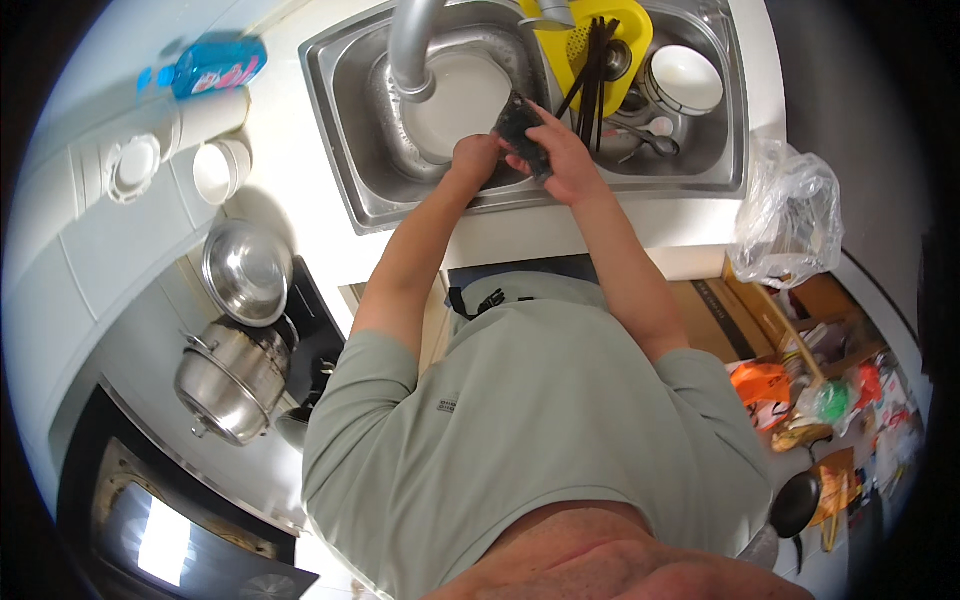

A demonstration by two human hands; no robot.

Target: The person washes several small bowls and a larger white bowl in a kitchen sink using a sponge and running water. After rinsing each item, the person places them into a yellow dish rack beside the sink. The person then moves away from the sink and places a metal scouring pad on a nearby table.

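A dark, flat pad or cloth (523, 136) is held in my right hand (561, 154), with the thumb lying across its near face. My left hand (475, 160) is curled against the pad's left edge; its fingers are hidden, so its grip is unclear. Both hands are over the near side of the left basin of a steel double sink (352, 135). Beyond them, a round white dish (454, 105) lies in that basin, partly under the grey faucet (411, 45).
In the right basin are a yellow strainer (637, 22) with dark chopsticks (592, 82), white bowls (686, 79) and spoons (660, 142). A clear plastic bag (787, 214) hangs over the counter's right edge. Left are a blue bottle (221, 66), cups (217, 172), a steel bowl (244, 270) and pot (225, 382).
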